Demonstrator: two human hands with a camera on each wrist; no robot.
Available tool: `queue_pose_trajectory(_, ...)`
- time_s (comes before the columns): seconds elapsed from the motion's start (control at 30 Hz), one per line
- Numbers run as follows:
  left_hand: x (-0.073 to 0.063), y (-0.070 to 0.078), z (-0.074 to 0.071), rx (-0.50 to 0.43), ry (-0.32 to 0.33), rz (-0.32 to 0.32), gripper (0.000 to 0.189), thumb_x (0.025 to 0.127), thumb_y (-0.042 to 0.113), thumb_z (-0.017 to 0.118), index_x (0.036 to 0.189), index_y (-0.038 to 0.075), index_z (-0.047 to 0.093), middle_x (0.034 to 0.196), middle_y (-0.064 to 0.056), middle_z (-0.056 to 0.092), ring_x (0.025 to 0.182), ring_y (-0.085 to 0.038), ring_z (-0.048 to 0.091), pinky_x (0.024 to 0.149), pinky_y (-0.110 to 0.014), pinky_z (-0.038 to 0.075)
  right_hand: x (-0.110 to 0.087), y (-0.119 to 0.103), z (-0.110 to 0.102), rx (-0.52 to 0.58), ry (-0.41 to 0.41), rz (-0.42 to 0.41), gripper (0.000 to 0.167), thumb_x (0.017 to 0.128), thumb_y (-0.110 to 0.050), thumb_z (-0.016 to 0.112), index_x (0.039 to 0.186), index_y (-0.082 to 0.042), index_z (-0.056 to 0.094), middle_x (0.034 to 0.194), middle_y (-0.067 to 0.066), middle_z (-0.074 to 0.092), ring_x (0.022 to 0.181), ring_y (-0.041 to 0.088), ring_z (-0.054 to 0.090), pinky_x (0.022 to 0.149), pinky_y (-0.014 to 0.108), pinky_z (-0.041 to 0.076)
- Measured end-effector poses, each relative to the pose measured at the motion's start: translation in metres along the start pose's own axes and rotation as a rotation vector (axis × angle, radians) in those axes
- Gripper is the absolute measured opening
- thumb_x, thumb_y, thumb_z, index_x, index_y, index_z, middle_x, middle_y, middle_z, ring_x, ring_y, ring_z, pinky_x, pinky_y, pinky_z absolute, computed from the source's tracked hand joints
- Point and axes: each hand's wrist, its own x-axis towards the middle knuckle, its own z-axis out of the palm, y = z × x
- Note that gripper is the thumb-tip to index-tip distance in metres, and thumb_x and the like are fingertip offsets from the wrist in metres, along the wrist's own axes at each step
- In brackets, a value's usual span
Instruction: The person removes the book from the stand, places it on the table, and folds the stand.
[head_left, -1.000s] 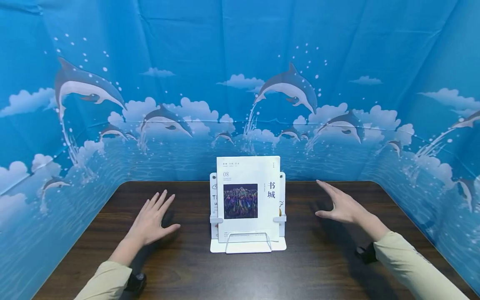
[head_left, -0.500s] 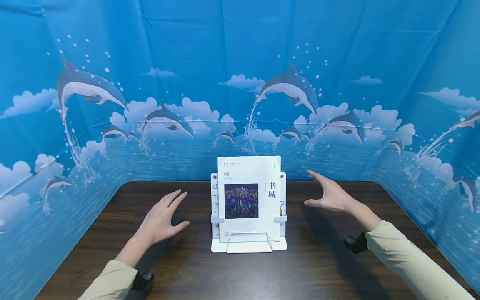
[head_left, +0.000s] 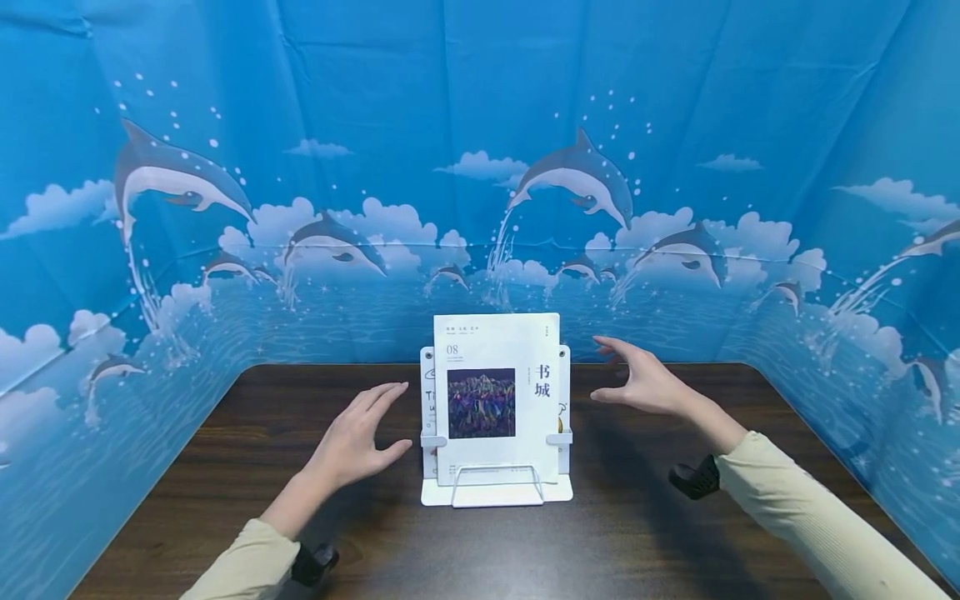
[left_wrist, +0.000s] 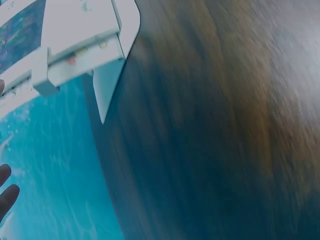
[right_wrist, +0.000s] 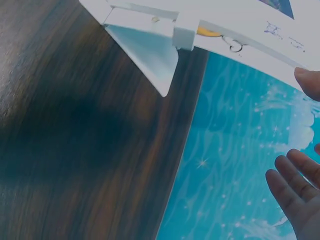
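A white book (head_left: 495, 467) with a dark square picture on its cover stands upright on a white book stand (head_left: 558, 492). Small side clips and a wire loop at the bottom sit against its front. My left hand (head_left: 352, 442) hovers just left of the stand, fingers spread and thumb apart, touching nothing. On the other side my right hand (head_left: 648, 379) is held in the air, thumb and fingers apart, a short gap from the stand. In the right wrist view the stand's side clip (right_wrist: 185, 31) and my fingers (right_wrist: 285, 192) show, well apart.
The dark wooden table (head_left: 480, 554) spreads around the stand. A blue curtain (head_left: 360, 125) printed with dolphins and clouds closes off the back and both sides. Black wrist bands (head_left: 696, 477) show under the sleeves.
Both hands have moved inward toward the stand, the left to the right and the right to the left. The book and stand have stayed in place.
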Motion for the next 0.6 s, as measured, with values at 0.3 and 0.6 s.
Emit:
queue_pose_trajectory(0.3,0.009,0.016,0.012,-0.169,0.094,-0.059,0.07,0.067,0.018,0.078,0.129,0.005,0.047,0.12,-0.012,0.054,0.106,-0.027,0.054,0.083,-0.044,0.049,0.006,-0.015,0.003,0.074,0.025,-0.013,0.076,0.075,-0.02,0.074,0.138,-0.004,0.034,0.124,0.019,0.051,0.106,0.033,0.052,0.079,0.043,0.05)
queue_pose_trajectory(0.6,0.018,0.031,0.022,-0.334,0.15,-0.151,0.072,0.065,-0.002,0.076,0.13,0.002,0.044,0.115,-0.015,0.055,0.097,-0.027,0.057,0.073,-0.035,0.054,0.018,-0.027,0.005,0.164,0.074,-0.007,0.069,0.076,-0.012,0.072,0.135,-0.001,0.038,0.118,0.018,0.052,0.1,0.031,0.054,0.077,0.039,0.052)
